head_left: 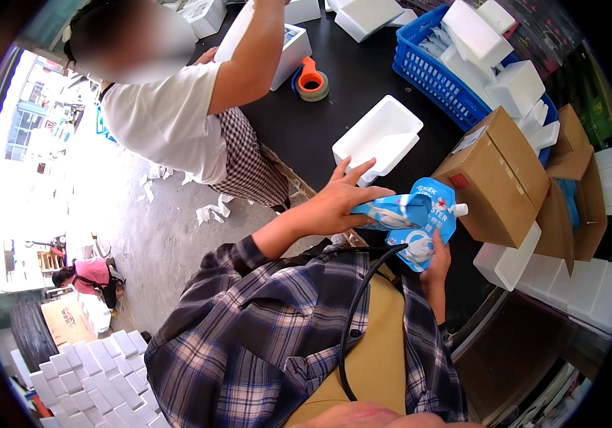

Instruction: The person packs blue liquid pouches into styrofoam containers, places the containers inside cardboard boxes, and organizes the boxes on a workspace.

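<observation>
My left hand (342, 203) grips a light blue pouch (384, 208), its upper fingers raised over the near end of an open white foam box (374, 127) on the black table. My right hand (436, 264) holds a second blue pouch (431, 196) by its lower part; this one has a white spout pointing right and overlaps the first. A sealed cardboard box (491, 171) stands just beyond the right-hand pouch.
A co-worker (163, 128) at the left handles a white foam box (284, 60). An orange tape dispenser (311, 75) lies on the black table (342, 75). A blue crate (420, 64) of foam boxes, an open carton (584, 214) and more foam boxes (570, 292) fill the right.
</observation>
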### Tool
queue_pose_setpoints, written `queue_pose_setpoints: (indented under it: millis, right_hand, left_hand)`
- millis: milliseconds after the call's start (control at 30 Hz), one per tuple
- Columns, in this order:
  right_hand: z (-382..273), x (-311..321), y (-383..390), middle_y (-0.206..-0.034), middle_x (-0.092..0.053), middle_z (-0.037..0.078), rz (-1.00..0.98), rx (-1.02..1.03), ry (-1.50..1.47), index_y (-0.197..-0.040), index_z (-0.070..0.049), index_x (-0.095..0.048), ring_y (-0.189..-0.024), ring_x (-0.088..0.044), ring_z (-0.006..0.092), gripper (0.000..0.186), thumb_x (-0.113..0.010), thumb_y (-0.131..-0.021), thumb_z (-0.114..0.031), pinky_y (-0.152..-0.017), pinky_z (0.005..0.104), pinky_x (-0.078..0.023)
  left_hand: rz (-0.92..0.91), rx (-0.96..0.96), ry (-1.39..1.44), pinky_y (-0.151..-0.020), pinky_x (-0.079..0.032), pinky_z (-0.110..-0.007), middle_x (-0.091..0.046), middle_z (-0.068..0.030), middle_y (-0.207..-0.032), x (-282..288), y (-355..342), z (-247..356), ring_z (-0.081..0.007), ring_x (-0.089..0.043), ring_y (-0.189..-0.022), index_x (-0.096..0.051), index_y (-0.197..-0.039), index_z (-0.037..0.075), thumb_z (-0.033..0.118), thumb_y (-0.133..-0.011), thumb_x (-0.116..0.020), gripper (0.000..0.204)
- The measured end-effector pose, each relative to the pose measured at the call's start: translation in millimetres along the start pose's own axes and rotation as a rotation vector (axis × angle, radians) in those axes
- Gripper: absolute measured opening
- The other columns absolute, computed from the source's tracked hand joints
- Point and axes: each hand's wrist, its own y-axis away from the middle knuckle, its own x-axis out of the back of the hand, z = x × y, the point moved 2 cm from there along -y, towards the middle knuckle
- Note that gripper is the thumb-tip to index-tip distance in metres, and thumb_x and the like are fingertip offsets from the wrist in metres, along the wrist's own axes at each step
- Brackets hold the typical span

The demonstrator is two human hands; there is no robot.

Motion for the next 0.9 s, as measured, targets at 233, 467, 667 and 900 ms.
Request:
queue_pose_setpoints:
  millis: [233, 467, 667, 900]
  right_hand:
    - [15, 30, 5, -0.129, -0.065, 0.014, 0.081, -0.018, 0.009, -0.14, 0.0, -0.052, -0.111, -0.068, 0.027, 0.046, -0.061, -0.103, -0.025, -0.095, 0.0405, -0.055]
    - [12, 36, 20, -0.126, -0.067, 0.012, 0.018, -0.032, -0.015, -0.138, -0.001, -0.053, -0.11, -0.069, 0.0253, 0.042, -0.06, -0.104, -0.025, -0.095, 0.04, -0.055]
    - [-8, -9, 17, -0.129, -0.065, 0.015, -0.018, 0.033, -0.043, -0.137, 0.0, -0.053, -0.112, -0.068, 0.0279, 0.041, -0.058, -0.105, -0.026, -0.097, 0.0426, -0.055]
    - [23, -15, -7, -0.13, -0.065, 0.017, -0.072, -0.164, -0.177, -0.138, 0.001, -0.051, -0.114, -0.068, 0.0319, 0.045, -0.057, -0.105, -0.03, -0.098, 0.0497, -0.056]
  left_hand:
    - [0.231, 0.102, -0.324, -0.109, -0.042, -0.053, -0.065, -0.0278, -0.12, -47, -43, -57, -0.0486, -0.045, -0.137, -0.06, -0.131, 0.007, 0.0, -0.077, -0.077, 0.057]
    - [0.55, 0.147, 0.398, -0.087, -0.056, -0.031, -0.07, -0.0068, -0.11, 126, -52, -25, -0.0166, -0.068, -0.096, -0.062, -0.127, 0.003, 0.006, -0.093, -0.072, 0.036]
    - [0.71, 0.183, 0.608, -0.083, -0.06, -0.031, -0.073, -0.0087, -0.107, 162, -65, -101, -0.0167, -0.072, -0.092, -0.062, -0.126, -0.001, 0.016, -0.095, -0.072, 0.037]
    - [0.574, 0.578, 0.748, -0.079, -0.059, -0.031, -0.073, -0.0105, -0.111, 97, -33, -239, -0.0188, -0.073, -0.092, -0.064, -0.125, -0.001, 0.012, -0.094, -0.072, 0.035]
